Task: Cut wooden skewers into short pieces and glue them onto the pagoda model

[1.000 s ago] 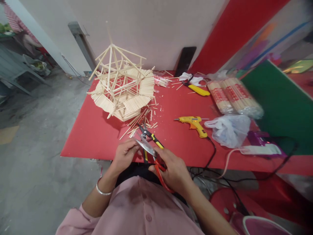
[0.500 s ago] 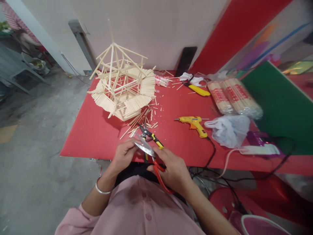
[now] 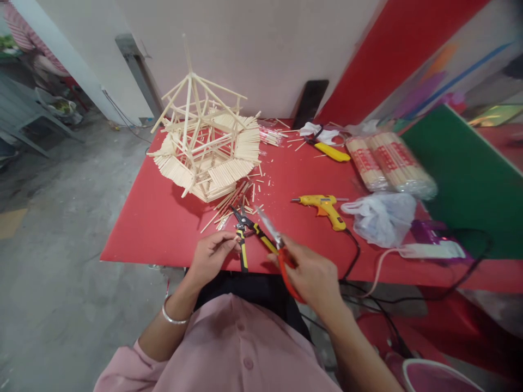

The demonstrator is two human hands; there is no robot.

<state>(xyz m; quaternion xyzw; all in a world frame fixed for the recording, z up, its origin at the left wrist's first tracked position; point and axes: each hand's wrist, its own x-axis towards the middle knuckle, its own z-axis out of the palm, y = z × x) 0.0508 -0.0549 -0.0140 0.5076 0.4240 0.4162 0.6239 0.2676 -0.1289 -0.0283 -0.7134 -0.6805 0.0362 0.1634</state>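
Observation:
My right hand [image 3: 312, 269] grips red-handled scissors [image 3: 291, 280], their blades pointing up and left over the table, slightly smeared by motion. My left hand [image 3: 210, 258] is closed in a pinch near the table's front edge; whatever is between the fingertips is too small to make out. Between the hands lie yellow-and-black cutting pliers [image 3: 244, 256], handles spread, just beside the left fingertips. Beyond them several loose wooden sticks [image 3: 229, 201] lie scattered. A pavilion-like model of wooden sticks [image 3: 231, 171], with a pointed roof frame, stands behind.
On the red table [image 3: 139, 223] a yellow glue gun [image 3: 322, 204] lies to the right, its cord running off the front edge. Near it are a plastic bag [image 3: 379, 218], packs of sticks [image 3: 402, 163], yellow-handled pliers [image 3: 333, 152] and a green board [image 3: 469, 185]. A dark phone-like slab [image 3: 311, 100] leans on the wall.
My right hand has moved right and away from the left with the scissors, whose blades were open by the left fingertips. The left hand stays pinched in nearly the same place.

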